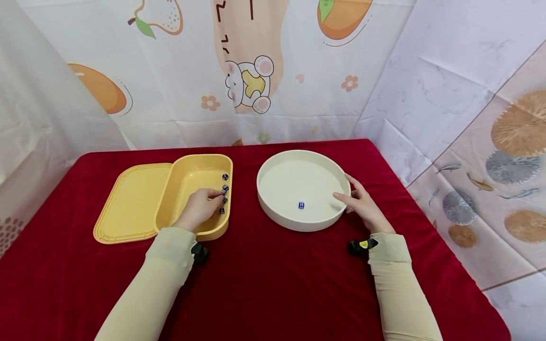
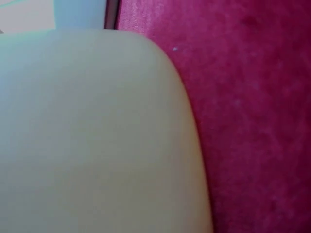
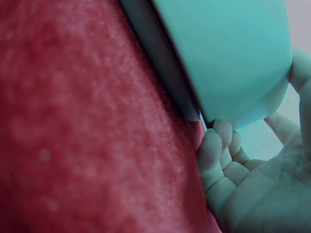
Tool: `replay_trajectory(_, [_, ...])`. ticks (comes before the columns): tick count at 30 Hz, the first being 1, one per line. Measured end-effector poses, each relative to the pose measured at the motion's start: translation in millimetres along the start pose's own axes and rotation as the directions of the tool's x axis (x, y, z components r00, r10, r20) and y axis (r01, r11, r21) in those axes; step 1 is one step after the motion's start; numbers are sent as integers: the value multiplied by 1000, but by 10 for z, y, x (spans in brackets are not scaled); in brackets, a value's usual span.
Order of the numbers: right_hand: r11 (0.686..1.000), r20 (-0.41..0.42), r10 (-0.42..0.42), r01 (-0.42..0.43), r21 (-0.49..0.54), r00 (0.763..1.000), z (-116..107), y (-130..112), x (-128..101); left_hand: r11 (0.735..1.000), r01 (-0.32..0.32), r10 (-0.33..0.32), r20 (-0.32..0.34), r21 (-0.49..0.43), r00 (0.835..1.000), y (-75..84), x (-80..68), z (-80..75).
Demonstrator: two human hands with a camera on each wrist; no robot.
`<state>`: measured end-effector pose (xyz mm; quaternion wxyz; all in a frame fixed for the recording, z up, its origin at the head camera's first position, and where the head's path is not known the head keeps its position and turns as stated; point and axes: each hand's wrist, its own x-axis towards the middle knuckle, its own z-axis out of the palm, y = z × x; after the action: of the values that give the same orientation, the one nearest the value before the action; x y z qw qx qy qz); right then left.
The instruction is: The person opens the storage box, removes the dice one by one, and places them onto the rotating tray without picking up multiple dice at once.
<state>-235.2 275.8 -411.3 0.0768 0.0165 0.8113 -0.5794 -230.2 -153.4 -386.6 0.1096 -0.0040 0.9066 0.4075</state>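
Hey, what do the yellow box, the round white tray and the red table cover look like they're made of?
Yellow box: likely moulded plastic, smooth with a soft sheen and rounded corners. Round white tray: probably plastic or melamine, matte and evenly coloured; ceramic can't be ruled out. Red table cover: fabric, velvet-like, with a fuzzy nap and shaded patches.

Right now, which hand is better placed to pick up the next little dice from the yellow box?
The left hand, probably. Its fingers are already inside the yellow box, right at the dice. The right hand rests on the rim of the white round tray, across from the box.
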Motion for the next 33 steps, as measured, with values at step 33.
replay_trajectory(33, [1000, -1, -7, 7, 0, 1000, -2, 8, 10, 936, -274, 218, -247, -219, 944, 570, -218, 110])
